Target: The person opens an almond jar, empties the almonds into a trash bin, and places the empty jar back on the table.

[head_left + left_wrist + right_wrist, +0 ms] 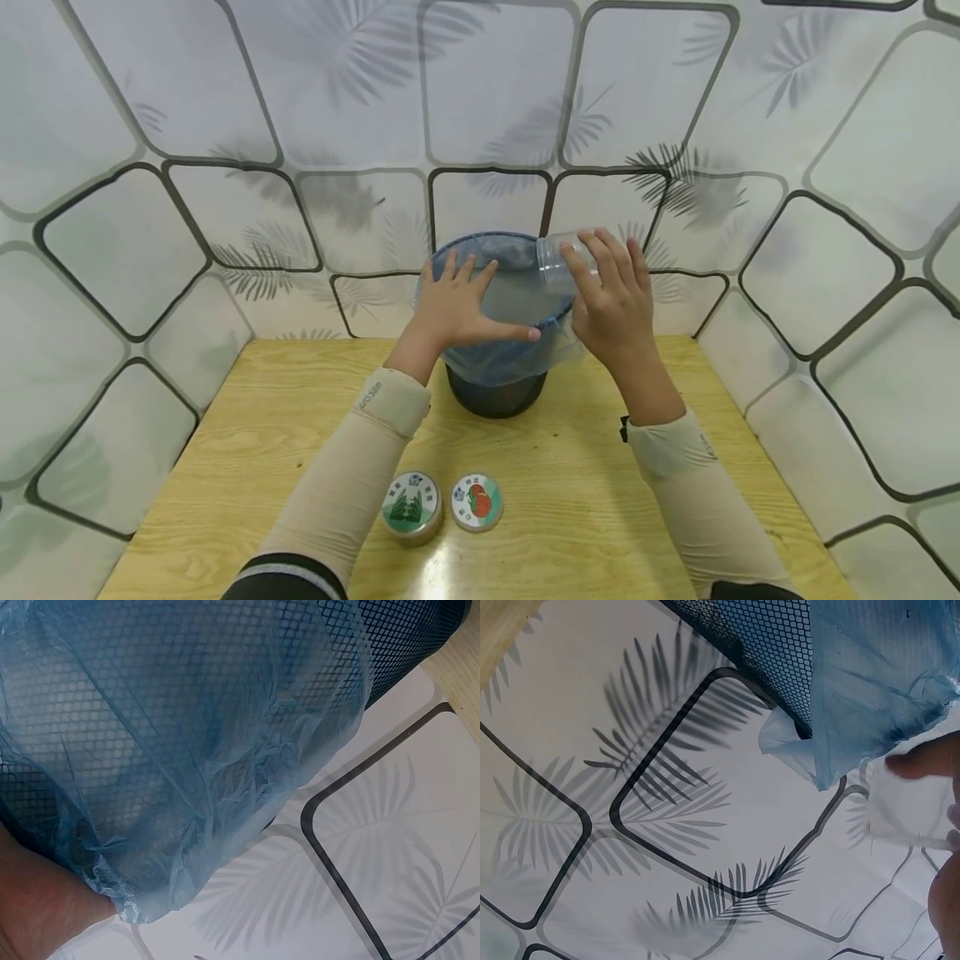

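My right hand [615,312] grips a clear plastic jar [555,262], tipped on its side with its mouth over the right rim of a dark mesh wastebasket [497,398]. In the right wrist view, the thumb and fingers curl round the see-through jar [907,802]. A thin blue bag [187,750] lines the basket and hangs down over its outside. My left hand [457,308] spreads its fingers wide at the basket's left and front rim, the thumb pointing right. Only part of the left hand [45,900] shows in its wrist view, against the bag.
On the wooden table [600,517], nearer me, stand a round container [411,507] with a green-pictured top and a flat round lid [476,502] with a tomato picture. Leaf-patterned cloth walls [360,217] rise behind and at both sides, close behind the basket.
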The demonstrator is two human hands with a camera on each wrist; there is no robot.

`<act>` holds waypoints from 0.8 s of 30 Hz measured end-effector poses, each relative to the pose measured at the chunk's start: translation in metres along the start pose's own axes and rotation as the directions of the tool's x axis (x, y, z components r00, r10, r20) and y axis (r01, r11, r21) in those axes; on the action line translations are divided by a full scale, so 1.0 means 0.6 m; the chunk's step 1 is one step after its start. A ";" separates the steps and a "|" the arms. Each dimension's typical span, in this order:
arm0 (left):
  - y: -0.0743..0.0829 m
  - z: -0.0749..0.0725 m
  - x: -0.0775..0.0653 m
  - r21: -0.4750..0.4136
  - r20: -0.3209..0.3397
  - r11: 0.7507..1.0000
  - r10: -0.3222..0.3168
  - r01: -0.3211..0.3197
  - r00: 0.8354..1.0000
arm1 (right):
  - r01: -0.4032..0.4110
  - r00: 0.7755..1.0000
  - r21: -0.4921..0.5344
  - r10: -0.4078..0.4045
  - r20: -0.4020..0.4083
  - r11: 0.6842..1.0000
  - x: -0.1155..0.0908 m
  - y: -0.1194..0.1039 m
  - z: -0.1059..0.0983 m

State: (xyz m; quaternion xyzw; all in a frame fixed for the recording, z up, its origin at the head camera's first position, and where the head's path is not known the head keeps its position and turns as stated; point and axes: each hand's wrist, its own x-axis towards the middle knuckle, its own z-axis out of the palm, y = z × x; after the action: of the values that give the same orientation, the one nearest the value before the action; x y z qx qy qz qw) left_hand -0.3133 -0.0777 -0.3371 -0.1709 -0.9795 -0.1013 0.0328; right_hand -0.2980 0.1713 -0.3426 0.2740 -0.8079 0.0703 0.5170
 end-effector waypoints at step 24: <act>0.001 -0.001 -0.003 -0.005 -0.001 1.000 0.009 -0.009 1.000 | -0.103 0.994 0.034 0.104 -0.019 0.994 -0.023 0.008 -0.001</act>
State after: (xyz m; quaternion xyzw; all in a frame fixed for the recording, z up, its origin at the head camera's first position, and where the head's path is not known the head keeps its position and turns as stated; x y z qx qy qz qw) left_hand -0.3113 -0.0779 -0.3363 -0.1753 -0.9785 -0.1038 0.0333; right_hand -0.2952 0.1807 -0.3537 0.2398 -0.8143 0.1132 0.5164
